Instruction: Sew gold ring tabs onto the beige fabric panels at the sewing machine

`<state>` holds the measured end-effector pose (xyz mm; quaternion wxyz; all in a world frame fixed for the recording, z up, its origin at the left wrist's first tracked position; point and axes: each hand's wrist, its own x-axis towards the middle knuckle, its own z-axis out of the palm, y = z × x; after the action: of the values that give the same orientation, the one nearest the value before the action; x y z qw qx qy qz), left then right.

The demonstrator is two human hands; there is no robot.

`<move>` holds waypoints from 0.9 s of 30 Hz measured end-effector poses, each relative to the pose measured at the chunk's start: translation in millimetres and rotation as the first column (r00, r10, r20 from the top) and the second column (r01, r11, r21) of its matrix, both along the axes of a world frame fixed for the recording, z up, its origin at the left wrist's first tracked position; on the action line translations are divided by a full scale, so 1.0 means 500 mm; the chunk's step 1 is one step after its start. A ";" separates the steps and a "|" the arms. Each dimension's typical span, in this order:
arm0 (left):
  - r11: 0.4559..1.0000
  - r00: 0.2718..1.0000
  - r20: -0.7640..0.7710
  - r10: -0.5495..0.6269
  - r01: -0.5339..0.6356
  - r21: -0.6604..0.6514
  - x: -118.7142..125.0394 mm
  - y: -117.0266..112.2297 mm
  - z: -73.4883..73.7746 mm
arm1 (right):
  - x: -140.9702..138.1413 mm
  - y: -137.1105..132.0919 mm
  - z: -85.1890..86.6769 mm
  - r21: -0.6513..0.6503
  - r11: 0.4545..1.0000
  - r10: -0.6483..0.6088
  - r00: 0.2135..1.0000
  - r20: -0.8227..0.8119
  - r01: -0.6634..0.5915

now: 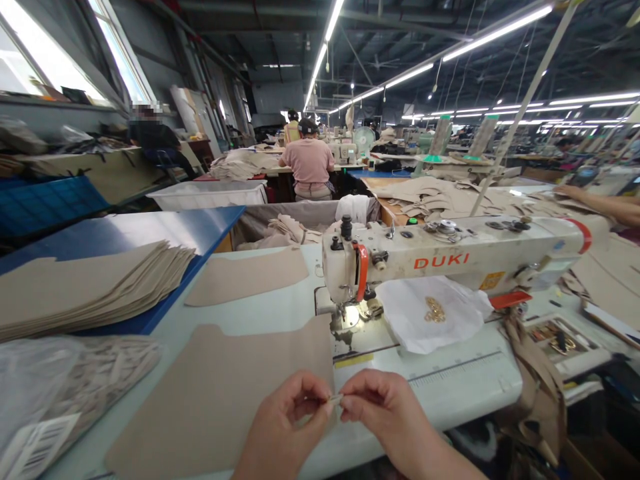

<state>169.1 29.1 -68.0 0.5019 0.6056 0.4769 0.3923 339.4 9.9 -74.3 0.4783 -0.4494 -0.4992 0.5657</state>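
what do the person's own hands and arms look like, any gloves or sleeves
Both the left hand and right hand are bare: no gloves, rings or watch show. The left forearm and right forearm are bare too, with no sleeve in view.

Tube lights [500, 30] cross a dark ceiling [280, 27], windows [120, 63] brighten the left

One sewing machine [450, 257], two loose panels [245, 275] [220, 393], one panel stack [90, 287], one strip [336, 399].

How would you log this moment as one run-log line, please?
left hand: pinches small strip | right hand: pinches its other end | below: beige fabric panel | ahead: DUKI sewing machine
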 end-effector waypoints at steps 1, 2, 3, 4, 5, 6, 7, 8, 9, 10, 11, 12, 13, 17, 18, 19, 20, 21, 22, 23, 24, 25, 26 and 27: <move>1.000 1.000 -0.009 -0.008 0.008 -0.006 -0.001 0.000 -0.003 | 0.002 -0.001 0.004 0.038 0.999 -0.007 0.996 0.091 0.004; 1.000 1.000 -0.019 -0.017 0.016 -0.010 -0.001 0.001 -0.005 | 0.004 -0.001 0.009 0.080 0.997 -0.020 0.982 0.189 0.005; 0.999 0.999 -0.036 -0.035 0.034 -0.016 -0.002 0.004 -0.005 | 0.005 -0.001 0.014 0.116 0.993 -0.033 0.961 0.275 0.002; 0.998 0.996 -0.057 -0.066 0.065 -0.021 -0.004 0.009 -0.002 | 0.006 -0.001 0.017 0.136 0.991 -0.041 0.942 0.334 -0.005; 0.994 0.991 -0.078 -0.111 0.109 -0.029 -0.006 0.017 0.003 | 0.007 0.000 0.019 0.140 0.990 -0.042 0.932 0.361 -0.010; 0.986 0.981 -0.101 -0.165 0.161 -0.040 -0.010 0.028 0.010 | 0.008 0.001 0.019 0.127 0.992 -0.037 0.933 0.359 -0.009; 0.978 0.970 -0.128 -0.209 0.205 -0.044 -0.014 0.043 0.017 | 0.009 0.004 0.016 0.104 0.995 -0.029 0.942 0.336 -0.007; 0.974 0.959 -0.171 -0.227 0.225 -0.028 -0.018 0.060 0.023 | 0.009 0.007 0.012 0.079 0.997 -0.020 0.953 0.301 -0.004; 0.976 0.949 -0.238 -0.207 0.218 0.020 -0.023 0.080 0.027 | 0.011 0.011 0.006 0.058 0.998 -0.019 0.964 0.264 0.003; 0.975 0.934 -0.324 -0.148 0.192 0.109 -0.028 0.101 0.027 | 0.013 0.016 -0.001 0.042 0.999 -0.019 0.972 0.232 0.009; 0.959 0.907 -0.418 -0.055 0.165 0.232 -0.032 0.122 0.023 | 0.016 0.021 -0.008 0.032 0.999 -0.021 0.978 0.207 0.015; 0.917 0.864 -0.502 0.039 0.168 0.361 -0.035 0.140 0.016 | 0.019 0.026 -0.015 0.027 0.999 -0.027 0.981 0.190 0.023; 0.861 0.817 -0.565 0.116 0.200 0.467 -0.037 0.155 0.005 | 0.024 0.031 -0.021 0.026 0.999 -0.038 0.982 0.183 0.033; 0.696 0.697 -0.675 0.244 0.359 0.622 -0.028 0.169 -0.042 | 0.037 0.061 -0.033 -0.003 0.997 -0.076 0.982 0.173 0.078; 0.678 0.684 -0.679 0.267 0.368 0.636 -0.024 0.163 -0.051 | 0.037 0.072 -0.032 -0.019 0.997 -0.076 0.982 0.171 0.080; 0.666 0.676 -0.676 0.292 0.364 0.651 -0.021 0.157 -0.057 | 0.035 0.087 -0.031 -0.035 0.996 -0.072 0.983 0.169 0.080; 0.659 0.670 -0.673 0.314 0.357 0.662 -0.018 0.150 -0.061 | 0.031 0.103 -0.029 -0.051 0.996 -0.067 0.984 0.167 0.076; 0.655 0.664 -0.670 0.332 0.349 0.670 -0.016 0.145 -0.063 | 0.025 0.121 -0.027 -0.066 0.995 -0.058 0.984 0.168 0.070; 0.654 0.659 -0.667 0.347 0.340 0.676 -0.016 0.141 -0.065 | 0.018 0.139 -0.026 -0.083 0.995 -0.048 0.985 0.168 0.063; 0.654 0.656 -0.665 0.357 0.333 0.680 -0.017 0.138 -0.066 | 0.010 0.157 -0.024 -0.101 0.994 -0.034 0.985 0.168 0.051; 0.654 0.656 -0.664 0.360 0.330 0.681 -0.018 0.136 -0.067 | 0.001 0.174 -0.023 -0.119 0.992 -0.017 0.986 0.168 0.037; 0.653 0.660 -0.660 0.359 0.328 0.683 -0.020 0.135 -0.068 | -0.006 0.188 -0.023 -0.135 0.991 0.002 0.986 0.169 0.021; 0.653 0.665 -0.658 0.354 0.328 0.683 -0.022 0.135 -0.069 | -0.013 0.200 -0.023 -0.148 0.989 0.021 0.985 0.171 0.005; 0.654 0.672 -0.653 0.350 0.323 0.684 -0.024 0.134 -0.070 | -0.019 0.208 -0.023 -0.159 0.987 0.037 0.984 0.176 -0.009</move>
<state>157.3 96.2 -103.0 -0.0393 0.8568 0.4335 0.2765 329.9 114.1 -86.0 0.3881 -0.5288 -0.4991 0.5663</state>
